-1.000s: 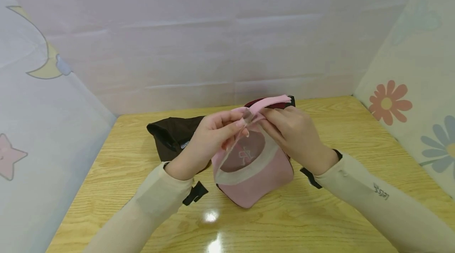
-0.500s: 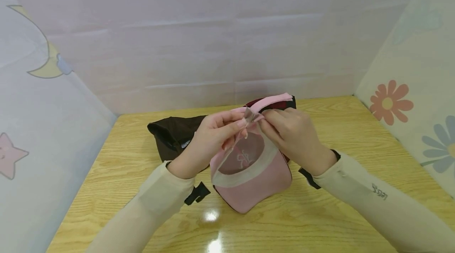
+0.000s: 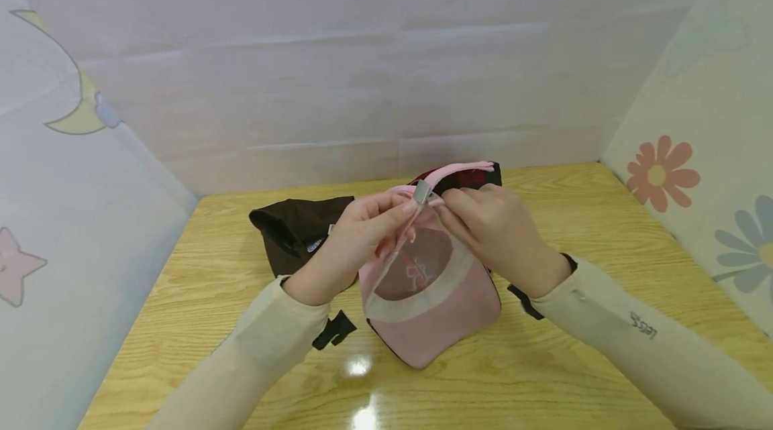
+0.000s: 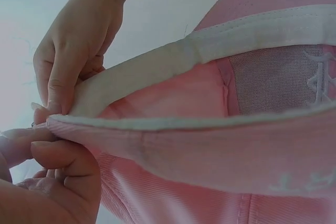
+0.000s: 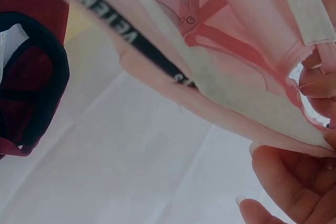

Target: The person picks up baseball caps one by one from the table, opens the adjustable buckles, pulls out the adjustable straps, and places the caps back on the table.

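Note:
A pink baseball cap (image 3: 429, 333) hangs between both hands, its brim toward me and its inside showing. My left hand (image 3: 362, 235) pinches the back edge beside a small metal buckle (image 3: 422, 192). Just right of the buckle, my right hand (image 3: 492, 222) grips the back strap low down, its fingers curled. A loose strap end (image 3: 461, 170) curves up and to the right above the buckle. In the left wrist view the thumb and fingers of the left hand (image 4: 63, 182) hold the cap's edge. The right wrist view shows black lettered tape (image 5: 126, 35) inside the cap.
A dark brown cap (image 3: 286, 225) lies on the wooden table (image 3: 199, 282) behind my left hand. Behind the pink cap lies a dark red cap (image 3: 474, 178), partly covered. Printed cloth walls (image 3: 386, 81) stand at the back and both sides.
The metal buckle has turned and now shows a brighter face. The pink cap's brim has swung slightly and hangs a little lower. Both hands keep nearly the same place.

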Motion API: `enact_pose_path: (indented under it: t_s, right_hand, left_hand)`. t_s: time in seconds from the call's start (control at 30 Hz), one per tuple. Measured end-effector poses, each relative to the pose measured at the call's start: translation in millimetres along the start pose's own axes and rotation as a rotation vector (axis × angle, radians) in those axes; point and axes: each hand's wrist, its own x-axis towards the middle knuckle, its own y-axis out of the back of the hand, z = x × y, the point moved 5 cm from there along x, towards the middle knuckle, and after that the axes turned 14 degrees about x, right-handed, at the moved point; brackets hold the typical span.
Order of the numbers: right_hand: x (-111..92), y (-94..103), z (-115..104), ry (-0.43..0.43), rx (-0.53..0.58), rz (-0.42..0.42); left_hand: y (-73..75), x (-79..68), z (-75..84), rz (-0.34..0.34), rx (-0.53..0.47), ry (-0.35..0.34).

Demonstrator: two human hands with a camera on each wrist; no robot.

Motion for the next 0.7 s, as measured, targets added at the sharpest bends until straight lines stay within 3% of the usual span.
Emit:
enact_pose_path:
  t_s: [0.27,0.47,0.7]
  right_hand:
    - [1,9.7,5,-0.06,-0.021,0.067]
    - [2,15.9,9,-0.082,-0.007,0.089]
    - [0,15.4,12,-0.113,0.017,0.108]
  left_hand:
    - [-3.2,-1.2,-4.7,-0.049,-0.021,0.028]
    - [3.7,-2.5,-7.5,0.014,-0.039,0.042]
    - [1.1,-2.0,-6.0,0.004,-0.032,0.035]
